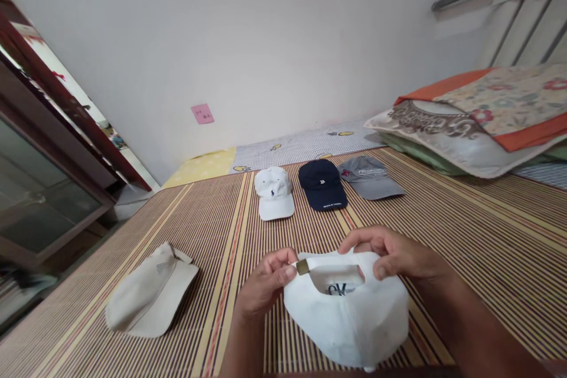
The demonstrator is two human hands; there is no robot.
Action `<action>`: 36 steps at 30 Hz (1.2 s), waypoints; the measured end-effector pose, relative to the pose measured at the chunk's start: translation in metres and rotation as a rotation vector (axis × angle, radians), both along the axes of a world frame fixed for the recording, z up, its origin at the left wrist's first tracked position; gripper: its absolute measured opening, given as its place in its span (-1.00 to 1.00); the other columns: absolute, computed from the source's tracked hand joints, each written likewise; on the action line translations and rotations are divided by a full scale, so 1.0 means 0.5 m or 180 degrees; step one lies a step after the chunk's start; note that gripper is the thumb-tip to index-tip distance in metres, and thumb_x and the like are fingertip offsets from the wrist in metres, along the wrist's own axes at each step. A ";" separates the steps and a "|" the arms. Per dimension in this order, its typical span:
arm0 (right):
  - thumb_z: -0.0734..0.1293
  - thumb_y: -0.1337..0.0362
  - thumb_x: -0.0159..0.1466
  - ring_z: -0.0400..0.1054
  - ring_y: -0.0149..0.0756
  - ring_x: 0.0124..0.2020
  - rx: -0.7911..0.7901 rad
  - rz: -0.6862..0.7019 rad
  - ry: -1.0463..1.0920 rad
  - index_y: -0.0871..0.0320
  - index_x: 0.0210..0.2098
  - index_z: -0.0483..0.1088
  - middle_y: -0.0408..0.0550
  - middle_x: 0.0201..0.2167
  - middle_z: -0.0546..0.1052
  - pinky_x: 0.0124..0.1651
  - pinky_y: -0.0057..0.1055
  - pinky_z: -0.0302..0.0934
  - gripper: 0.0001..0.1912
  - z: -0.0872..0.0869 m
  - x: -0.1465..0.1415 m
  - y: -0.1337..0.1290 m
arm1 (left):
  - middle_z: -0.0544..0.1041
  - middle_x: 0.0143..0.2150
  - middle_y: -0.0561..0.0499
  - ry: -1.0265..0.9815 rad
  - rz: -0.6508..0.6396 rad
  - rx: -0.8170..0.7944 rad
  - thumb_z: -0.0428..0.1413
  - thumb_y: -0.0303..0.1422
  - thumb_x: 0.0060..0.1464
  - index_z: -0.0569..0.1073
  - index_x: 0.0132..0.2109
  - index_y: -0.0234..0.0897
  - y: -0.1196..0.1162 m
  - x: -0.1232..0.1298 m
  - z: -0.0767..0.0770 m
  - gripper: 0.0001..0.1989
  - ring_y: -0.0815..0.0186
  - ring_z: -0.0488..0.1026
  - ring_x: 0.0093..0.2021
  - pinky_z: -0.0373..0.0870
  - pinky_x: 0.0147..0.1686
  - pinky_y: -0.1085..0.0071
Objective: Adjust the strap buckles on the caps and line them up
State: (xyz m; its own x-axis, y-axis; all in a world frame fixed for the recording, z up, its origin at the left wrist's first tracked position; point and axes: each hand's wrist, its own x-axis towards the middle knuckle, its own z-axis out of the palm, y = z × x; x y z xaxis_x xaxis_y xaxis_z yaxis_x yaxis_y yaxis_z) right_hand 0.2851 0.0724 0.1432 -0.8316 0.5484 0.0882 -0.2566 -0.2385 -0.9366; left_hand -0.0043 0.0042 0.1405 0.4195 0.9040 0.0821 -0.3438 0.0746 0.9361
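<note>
A white baseball cap [345, 325] is held between my two hands, its back opening and strap toward me. The fingers and thumb of my left hand [270, 280] pinch the strap end beside a brass-coloured buckle [303, 267]. On the other side, my right hand [390, 254] grips the cap's edge, thumb on the near side. Dark letters show through the opening. To the left a beige cap [150, 295] lies on its side on the striped mat [221, 283]. Farther back sit a white cap [273, 192], a navy cap [322, 183] and a grey cap [370, 177] in a row.
Pillows with an orange-edged floral cover [509, 100] are stacked at the back right. A patterned sheet [301, 140] edges the mat along the wall, where a pink note [202, 113] is stuck. A glass-fronted cabinet [39, 195] stands left of the bed.
</note>
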 end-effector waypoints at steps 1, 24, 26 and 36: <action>0.66 0.18 0.03 0.55 -0.39 -0.47 -0.0024 -0.0011 0.0069 0.19 0.00 0.57 0.00 -0.31 0.70 -0.45 -0.61 0.37 -0.43 -0.003 0.000 -0.001 | 0.37 -0.53 0.13 0.0008 -0.0013 0.0011 0.33 -0.13 0.12 0.45 -0.34 -0.31 -0.001 0.000 0.001 -0.66 0.52 0.19 -0.57 0.11 -0.54 0.57; 0.62 0.17 0.14 0.52 -0.38 -0.48 -0.0404 -0.0550 0.0937 0.12 0.19 0.50 -0.11 -0.48 0.65 -0.37 -0.53 0.39 -0.35 -0.005 -0.021 -0.037 | 0.37 -0.56 0.10 0.0216 0.0050 0.0081 0.33 -0.08 0.11 0.52 -0.44 -0.35 -0.015 -0.003 0.015 -0.60 0.50 0.22 -0.55 0.10 -0.50 0.54; 0.62 0.16 0.15 0.49 -0.41 -0.52 -0.0502 -0.0672 0.0992 0.12 0.17 0.52 -0.13 -0.50 0.63 -0.41 -0.56 0.36 -0.38 -0.008 -0.021 -0.036 | 0.37 -0.57 0.11 0.0033 0.0062 0.0015 0.34 -0.08 0.10 0.51 -0.44 -0.35 -0.015 0.002 0.015 -0.59 0.50 0.20 -0.57 0.07 -0.52 0.54; 0.54 0.16 0.23 0.51 -0.42 -0.46 -0.0962 -0.1239 0.1106 0.07 0.16 0.53 -0.13 -0.40 0.67 -0.35 -0.56 0.39 -0.48 0.034 -0.044 -0.053 | 0.60 -0.45 0.06 -0.1384 0.0547 -0.0526 0.42 -0.31 0.03 0.58 -0.36 -0.34 -0.016 0.035 0.029 -0.78 0.44 0.54 -0.44 0.46 -0.36 0.58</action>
State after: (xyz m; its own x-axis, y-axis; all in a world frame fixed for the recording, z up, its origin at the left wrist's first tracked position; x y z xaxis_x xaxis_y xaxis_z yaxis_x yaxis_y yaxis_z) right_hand 0.2631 0.0460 0.1603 -0.5150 0.8499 0.1115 -0.6574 -0.3081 -0.6877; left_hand 0.0130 -0.0040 0.1548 0.2218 0.9728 0.0660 -0.7203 0.1179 0.6835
